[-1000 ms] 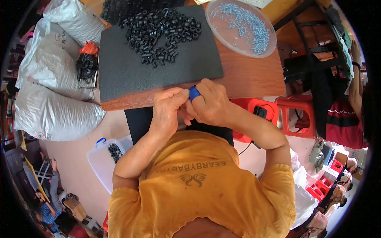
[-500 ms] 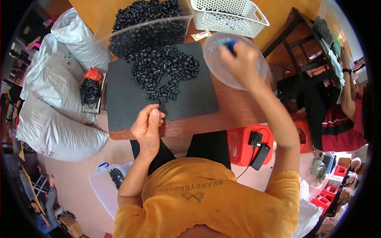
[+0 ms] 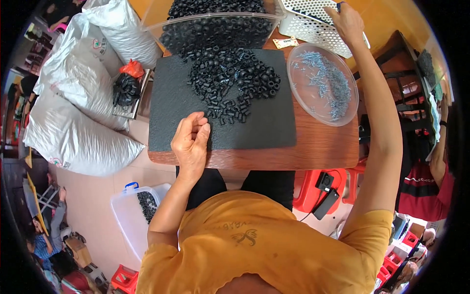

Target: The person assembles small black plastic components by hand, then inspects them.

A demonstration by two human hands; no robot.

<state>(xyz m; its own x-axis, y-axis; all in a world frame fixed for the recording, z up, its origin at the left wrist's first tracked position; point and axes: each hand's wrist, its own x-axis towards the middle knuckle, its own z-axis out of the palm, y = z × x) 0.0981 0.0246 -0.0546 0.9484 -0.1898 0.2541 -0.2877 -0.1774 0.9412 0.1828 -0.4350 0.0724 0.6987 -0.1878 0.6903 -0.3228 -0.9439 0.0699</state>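
My left hand (image 3: 191,142) rests on the near edge of a black foam mat (image 3: 171,108), fingers curled toward the thumb; whether anything is pinched inside is hidden. A heap of small black rubber parts (image 3: 230,78) lies just beyond it on the mat. My right hand (image 3: 347,22) is stretched far forward over a white perforated basket (image 3: 303,19), closed on a small blue object (image 3: 338,5) that only peeks out. Between the two hands sits a clear round dish (image 3: 298,93) of small metal screws (image 3: 328,83).
A clear tub (image 3: 215,24) full of black parts stands behind the mat on the wooden table (image 3: 318,147). White sacks (image 3: 83,88) and a black bag (image 3: 126,88) lie to the left. A clear bin (image 3: 132,215) sits on the floor, red stools (image 3: 313,186) under the table, another person (image 3: 431,176) at right.
My hands were together at the table's near edge on the blue object. My right hand carried it over the clear dish, then on to the white basket. My left hand stayed by the mat.
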